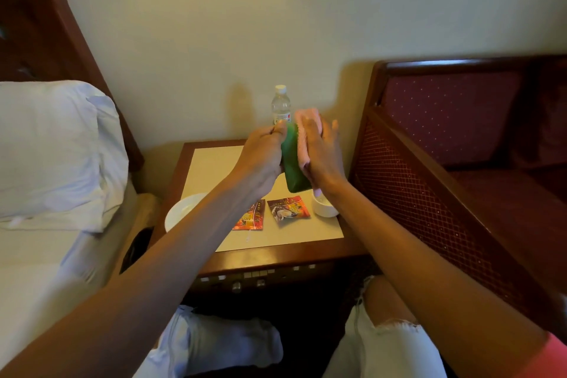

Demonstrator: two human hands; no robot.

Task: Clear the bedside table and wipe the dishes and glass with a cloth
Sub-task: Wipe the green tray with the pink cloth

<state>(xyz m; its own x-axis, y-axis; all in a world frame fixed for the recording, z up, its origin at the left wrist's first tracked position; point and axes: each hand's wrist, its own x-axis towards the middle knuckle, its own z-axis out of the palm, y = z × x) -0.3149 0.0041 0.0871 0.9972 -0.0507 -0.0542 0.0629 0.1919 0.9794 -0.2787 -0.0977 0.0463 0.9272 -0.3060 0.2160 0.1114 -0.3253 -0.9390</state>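
My left hand (pixel 264 156) grips the upper edge of a green dish (pixel 292 169), held on edge above the bedside table (pixel 211 169). My right hand (pixel 322 156) presses a pink cloth (pixel 308 126) flat against the dish's right face. On the table lie a white plate (pixel 181 213) at the front left, two red sachets (pixel 288 212) in the middle and a small white cup (pixel 323 207) at the right, partly hidden under my right wrist. A clear water bottle (pixel 280 104) stands at the back by the wall.
A bed with a white pillow (pixel 52 150) lies to the left. A dark red upholstered chair (pixel 460 132) with a wooden lattice side stands close to the table's right. A switch panel (pixel 245 278) runs along the table's front edge, above my knees.
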